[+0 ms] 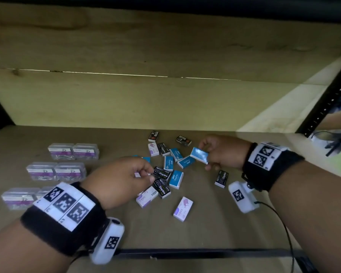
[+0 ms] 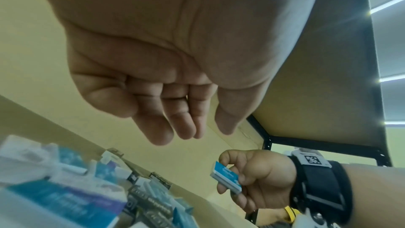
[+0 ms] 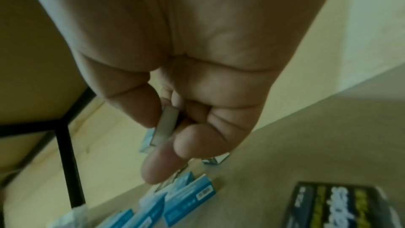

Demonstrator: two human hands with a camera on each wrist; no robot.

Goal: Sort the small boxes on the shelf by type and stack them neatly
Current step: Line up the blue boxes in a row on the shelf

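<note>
**Blue boxes are being collected from the mixed pile**

A blue staples box is pinched by the right hand between thumb and fingers and is held just above the shelf. The left hand hovers over the mixed pile with its fingers relaxed, and nothing is held in it; its fingertips are close to a black Staples box. Blue, black and white-purple boxes lie unsorted in the middle of the shelf. Clear plastic cases are already arranged in pairs at the left.

The sorting is judged to be at an early step. Next, a free place must be chosen for the blue stack, and the held box should be laid flat there.
</note>
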